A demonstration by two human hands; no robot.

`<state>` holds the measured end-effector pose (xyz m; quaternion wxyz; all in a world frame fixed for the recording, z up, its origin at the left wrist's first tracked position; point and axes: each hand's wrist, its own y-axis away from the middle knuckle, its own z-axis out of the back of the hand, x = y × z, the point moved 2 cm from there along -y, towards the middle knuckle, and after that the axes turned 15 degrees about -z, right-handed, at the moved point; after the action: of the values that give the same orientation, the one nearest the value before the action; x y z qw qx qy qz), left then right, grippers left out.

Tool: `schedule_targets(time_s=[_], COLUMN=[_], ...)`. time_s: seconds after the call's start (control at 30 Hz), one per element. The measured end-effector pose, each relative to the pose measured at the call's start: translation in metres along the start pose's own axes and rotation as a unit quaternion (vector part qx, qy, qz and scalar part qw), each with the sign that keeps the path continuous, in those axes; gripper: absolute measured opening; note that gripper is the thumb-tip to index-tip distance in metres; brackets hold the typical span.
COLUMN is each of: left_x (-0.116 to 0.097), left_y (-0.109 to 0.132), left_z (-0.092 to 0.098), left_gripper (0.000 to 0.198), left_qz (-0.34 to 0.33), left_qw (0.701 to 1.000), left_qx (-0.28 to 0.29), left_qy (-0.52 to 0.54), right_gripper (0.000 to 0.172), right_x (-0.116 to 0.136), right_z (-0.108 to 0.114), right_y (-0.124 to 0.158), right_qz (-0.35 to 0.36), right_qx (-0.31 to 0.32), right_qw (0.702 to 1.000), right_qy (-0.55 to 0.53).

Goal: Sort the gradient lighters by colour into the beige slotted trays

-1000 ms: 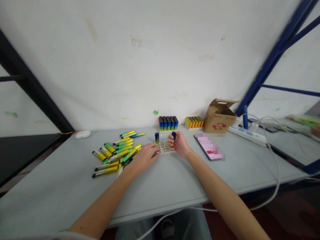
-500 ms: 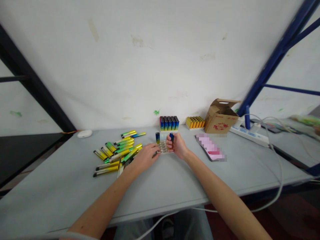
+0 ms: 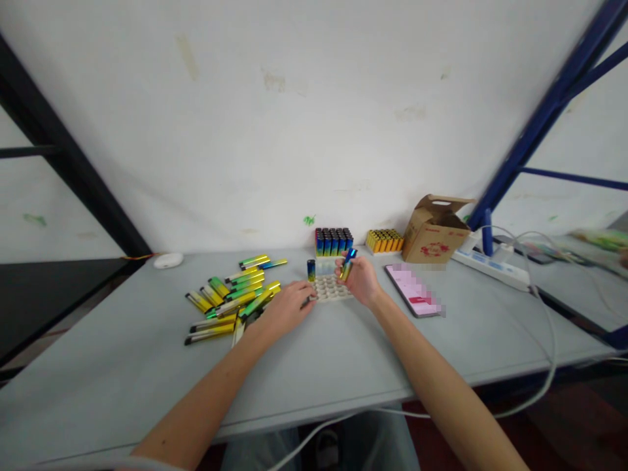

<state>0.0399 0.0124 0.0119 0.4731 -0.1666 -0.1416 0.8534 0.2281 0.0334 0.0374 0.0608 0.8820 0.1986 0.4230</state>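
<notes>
My right hand (image 3: pixel 362 280) is closed round a short blue-and-gold tube (image 3: pixel 348 263), tilted, over the right part of a white tray with round holes (image 3: pixel 328 289). At the tray's left edge lies my left hand (image 3: pixel 289 304), fingers bent together with a small dark piece (image 3: pixel 307 301) at the fingertips. What that piece is I cannot make out. A dark blue tube with a yellowish base (image 3: pixel 311 270) stands upright at the tray's back left corner. Beside and partly under my left hand are several yellow and green sticks with dark ends (image 3: pixel 245 288).
Behind the tray stands a block of upright blue tubes (image 3: pixel 333 242), with a yellow set (image 3: pixel 385 241) to its right. Further right are a cardboard box (image 3: pixel 434 235), a phone (image 3: pixel 412 291) and a white power strip (image 3: pixel 490 268). A white case (image 3: pixel 168 261) lies back left.
My right hand has moved slightly right and lifted, tilting the tube so its gold part shows and uncovering more of the tray's holes. My left hand has stayed nearly still.
</notes>
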Motion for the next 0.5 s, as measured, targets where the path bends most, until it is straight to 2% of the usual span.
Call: schedule_targets(time_s=[0.1,0.27,0.4,0.5], left_x=[0.0,-0.001,-0.003,-0.004], left_y=[0.0,-0.001,-0.002,-0.002], left_z=[-0.001,0.001,0.002,0.0], left_gripper=[0.014,0.017,0.02,0.02], left_qz=[-0.001,-0.003,-0.014,-0.02], left_qw=[1.0,1.0,1.0,1.0], left_qx=[0.006,0.011,0.01,0.006], left_qy=[-0.001,-0.003,-0.004,-0.009], right_gripper=[0.015,0.014,0.014,0.02], right_x=[-0.003,-0.008,-0.006,-0.007], right_z=[0.004,0.006,0.012,0.018], right_y=[-0.004,-0.011,-0.013,-0.017], right_qz=[0.017,0.079,0.211,0.256], right_qx=[-0.05,-0.059,-0.121,-0.148], right_qw=[0.998,0.985,0.941,0.906], right_qy=[0.028,0.144,0.235,0.302])
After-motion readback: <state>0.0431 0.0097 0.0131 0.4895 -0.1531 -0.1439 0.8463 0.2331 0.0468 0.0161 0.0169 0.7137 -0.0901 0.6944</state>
